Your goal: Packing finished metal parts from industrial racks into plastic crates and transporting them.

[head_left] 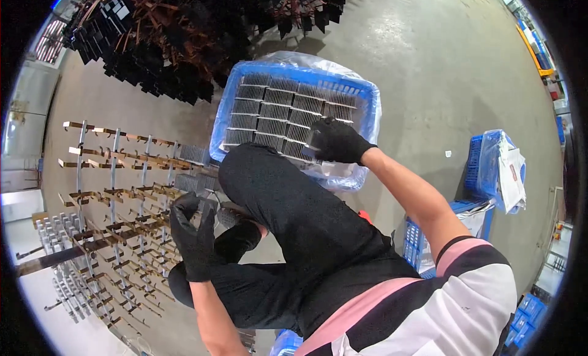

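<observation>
My right hand (340,141), in a black glove, reaches into a blue crate (372,114) lined with clear plastic. Its fingers are closed at the near right edge of the finned metal heat sinks (275,111), which stand in tight rows. The grip appears to be on one heat sink, mostly hidden by the glove. Lower left, my left hand (195,236), gloved in black too, curls thumb and fingers round a small grey metal piece (209,205). That hand is beside a hanging rack (113,166) with copper-coloured hooks; grey heat sinks (195,154) sit at its right edge.
Dark racks with black plates (165,43) crowd the far left. At right stand a plastic-wrapped blue crate (474,163) and another blue crate (413,239) near my elbow. My bent knee (251,163) touches or overlaps the heat sink crate's near edge. A white scrap (448,154) lies on the floor.
</observation>
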Demonstrator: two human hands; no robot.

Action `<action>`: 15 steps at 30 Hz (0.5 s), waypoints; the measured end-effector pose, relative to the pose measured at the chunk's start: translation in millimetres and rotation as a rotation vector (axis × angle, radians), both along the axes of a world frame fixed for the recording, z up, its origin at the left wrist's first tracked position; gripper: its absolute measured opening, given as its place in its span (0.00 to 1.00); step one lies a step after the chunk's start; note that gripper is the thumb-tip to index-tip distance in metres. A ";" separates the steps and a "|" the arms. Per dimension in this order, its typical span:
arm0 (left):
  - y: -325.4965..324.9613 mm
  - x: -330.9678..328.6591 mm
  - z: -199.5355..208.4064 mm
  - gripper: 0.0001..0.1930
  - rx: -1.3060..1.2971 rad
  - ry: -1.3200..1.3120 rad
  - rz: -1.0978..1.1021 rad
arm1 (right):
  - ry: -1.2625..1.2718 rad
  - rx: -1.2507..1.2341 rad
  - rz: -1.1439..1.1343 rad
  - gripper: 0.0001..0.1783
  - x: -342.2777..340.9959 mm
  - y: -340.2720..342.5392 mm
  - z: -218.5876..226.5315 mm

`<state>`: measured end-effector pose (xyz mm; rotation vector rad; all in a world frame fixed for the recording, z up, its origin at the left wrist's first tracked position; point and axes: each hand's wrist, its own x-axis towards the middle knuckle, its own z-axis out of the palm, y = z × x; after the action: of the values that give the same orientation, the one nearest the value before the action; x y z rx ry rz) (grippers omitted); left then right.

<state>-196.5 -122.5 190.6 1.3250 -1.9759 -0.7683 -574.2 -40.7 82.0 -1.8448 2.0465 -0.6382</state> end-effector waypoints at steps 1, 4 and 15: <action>4.8 2.3 -5.1 0.14 0.025 0.024 0.014 | 0.008 0.039 0.046 0.38 -7.3 9.9 -5.5; 12.3 10.3 -11.9 0.14 0.081 0.029 0.036 | 0.035 0.115 0.059 0.38 -9.7 28.1 -26.5; 12.5 0.2 -7.1 0.13 0.096 0.001 0.013 | 0.160 0.177 0.014 0.32 19.5 35.3 -76.7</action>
<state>-196.3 -109.9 183.4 1.3915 -1.9493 -0.8664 -554.8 -5.5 5.3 -1.8571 2.1108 -0.3019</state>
